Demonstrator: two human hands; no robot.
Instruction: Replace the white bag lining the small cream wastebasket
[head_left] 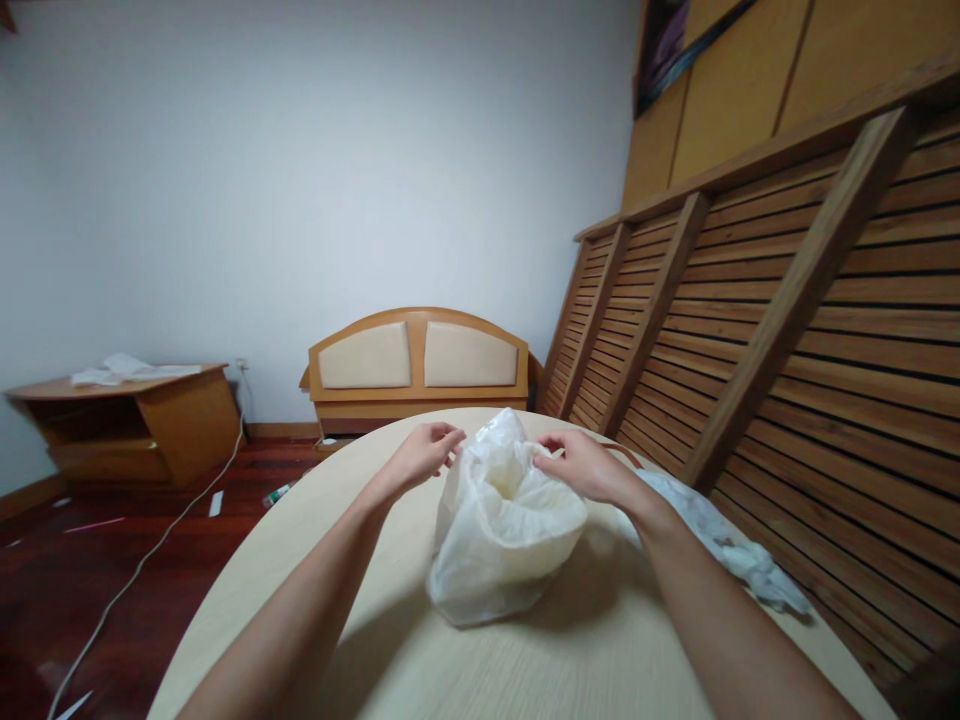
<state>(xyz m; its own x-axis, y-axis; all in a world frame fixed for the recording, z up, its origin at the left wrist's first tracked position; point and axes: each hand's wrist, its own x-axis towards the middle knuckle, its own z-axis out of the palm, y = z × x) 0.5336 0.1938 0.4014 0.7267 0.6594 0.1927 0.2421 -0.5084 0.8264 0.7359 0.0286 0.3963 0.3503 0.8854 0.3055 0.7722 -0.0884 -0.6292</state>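
A white, translucent plastic bag [499,560] stands on the round pale table [390,620] in front of me. Its mouth gapes upward, showing a yellowish-white inside, and a crumpled part rises at the back. My right hand [577,465] pinches the rim at the right of the opening between thumb and fingers. At the bag's upper left is my left hand [426,455], its fingers bent and slightly apart, with the tips close to the plastic. I cannot tell whether they touch it. Nothing shows in the left hand.
Crumpled whitish plastic or cloth [720,540] lies along the table's right side. Slatted wooden panels [750,330] lean beyond it. A padded headboard [417,355] stands by the wall. To the left are a low wooden cabinet [187,415] and a cable [161,545] across the floor.
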